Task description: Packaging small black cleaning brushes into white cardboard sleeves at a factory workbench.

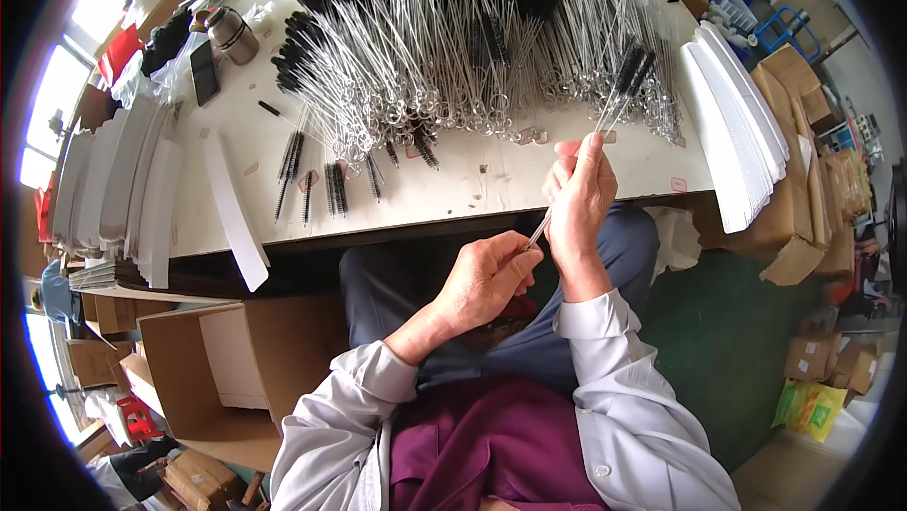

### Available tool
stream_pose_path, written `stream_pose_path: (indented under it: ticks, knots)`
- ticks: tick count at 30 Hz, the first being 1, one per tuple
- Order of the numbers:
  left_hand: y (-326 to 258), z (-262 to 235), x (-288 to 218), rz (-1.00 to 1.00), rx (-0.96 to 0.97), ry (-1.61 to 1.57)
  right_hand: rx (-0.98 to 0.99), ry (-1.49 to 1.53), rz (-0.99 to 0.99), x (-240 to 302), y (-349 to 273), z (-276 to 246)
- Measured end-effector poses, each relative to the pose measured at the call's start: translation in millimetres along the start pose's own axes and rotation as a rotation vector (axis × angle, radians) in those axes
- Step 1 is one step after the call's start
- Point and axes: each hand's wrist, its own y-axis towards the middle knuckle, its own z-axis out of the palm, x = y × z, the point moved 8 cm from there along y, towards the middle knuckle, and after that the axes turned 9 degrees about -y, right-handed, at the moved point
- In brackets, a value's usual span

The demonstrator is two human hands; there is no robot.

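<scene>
Two or so black-bristled wire brushes (631, 72) slant up from my right hand (580, 195), its fingers closed around their thin metal stems. Lower down, my left hand (489, 277) pinches the stems' near ends. Both hands are in front of the table edge, above my lap. Beyond them a big heap of long wire brushes (397, 58) covers the table's far side, black bristles at the back left and pale ones at the right, ring ends toward me. Several short black brushes (335, 188) lie near the table's front left.
Flat white card strips stand stacked at the left (113, 176) and right (732, 124) table ends; a single white strip (233, 213) overhangs the front edge. A phone (203, 74) and a metal flask (232, 36) are at the back left. An open cardboard box (260, 360) stands below left.
</scene>
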Motion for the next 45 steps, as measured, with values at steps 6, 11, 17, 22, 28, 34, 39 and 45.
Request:
stream_pose_path:
  ticks: [6,11,17,22,28,34,39,45]
  knots:
    - [10.1,4.9,9.8,-0.053,0.123,-0.144,0.049,0.227,0.071,0.9,-6.9,0.3]
    - [16.2,7.5,10.9,-0.147,0.172,-0.299,0.206,0.444,0.295,-9.8,-13.1,3.6]
    - [22.0,-3.0,-0.8,-0.187,0.143,0.011,0.116,0.283,0.115,10.7,19.5,-26.8]
    - [48.2,-44.6,-72.7,-0.017,-0.021,0.287,0.004,0.100,0.145,-3.4,36.8,-52.6]
    - [118.8,-59.2,-147.8,0.088,-0.088,0.566,-0.057,-0.046,0.171,-12.6,39.8,-79.1]
    - [216.4,-36.4,-127.0,0.090,-0.070,0.758,-0.069,-0.022,0.191,-22.1,39.7,-86.5]
    - [258.2,1.9,-114.2,0.360,-0.162,1.146,-0.058,0.021,0.173,-23.1,36.7,-87.9]
    - [264.4,16.1,-100.1,0.283,-0.171,1.241,-0.045,-0.032,0.146,-24.3,36.0,-89.6]
